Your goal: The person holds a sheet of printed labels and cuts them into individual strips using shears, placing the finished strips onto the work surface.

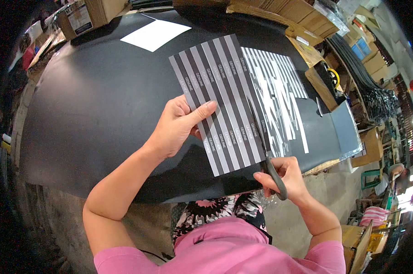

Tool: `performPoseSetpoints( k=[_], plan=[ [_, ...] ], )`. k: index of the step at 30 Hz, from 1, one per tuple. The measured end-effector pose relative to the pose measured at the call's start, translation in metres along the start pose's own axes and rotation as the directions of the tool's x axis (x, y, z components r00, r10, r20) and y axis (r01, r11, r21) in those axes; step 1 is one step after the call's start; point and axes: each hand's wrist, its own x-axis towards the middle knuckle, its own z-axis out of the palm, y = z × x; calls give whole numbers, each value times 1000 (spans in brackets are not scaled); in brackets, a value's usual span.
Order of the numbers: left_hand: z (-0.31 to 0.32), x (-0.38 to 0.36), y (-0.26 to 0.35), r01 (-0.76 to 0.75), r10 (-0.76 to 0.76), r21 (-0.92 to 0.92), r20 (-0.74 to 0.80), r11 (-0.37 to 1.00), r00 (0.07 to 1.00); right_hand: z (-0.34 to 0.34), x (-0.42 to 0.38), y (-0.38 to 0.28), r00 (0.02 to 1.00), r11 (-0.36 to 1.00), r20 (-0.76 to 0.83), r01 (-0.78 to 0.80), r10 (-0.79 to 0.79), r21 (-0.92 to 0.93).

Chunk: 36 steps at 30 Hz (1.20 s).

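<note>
My left hand (181, 123) grips the left edge of a striped grey and black sheet (220, 100) printed with "GENUINE LEATHER", its thumb lying on top. My right hand (284, 180) is closed around the handles of dark scissors (274, 176) at the sheet's lower right corner. The scissor blades point up along the sheet's right side, beside a narrow strip. Right of the sheet, several cut white strips (284, 107) lie in a loose pile, partly over another striped sheet (298, 84).
A black-topped table (92, 105) spans the view. A white sheet (156, 35) lies at its far side. Cardboard boxes (85, 20) stand behind, and a yellow tape roll (335, 78) is at the right. A person (395, 171) is far off at the right.
</note>
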Motion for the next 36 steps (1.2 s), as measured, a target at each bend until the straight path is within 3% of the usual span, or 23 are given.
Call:
performPoseSetpoints(
  k=[5, 10, 36],
  plan=[
    [-2, -1, 3, -9, 9, -26, 11, 1000, 1000, 0, 10, -1, 998, 997, 2, 69, -69, -14],
    [1, 0, 2, 2, -6, -69, -56, 998, 998, 1, 14, -3, 998, 997, -3, 70, -70, -24],
    [0, 0, 2, -12, 8, -72, -55, 997, 998, 4, 15, -9, 996, 996, -45, 77, -75, 50]
  ],
)
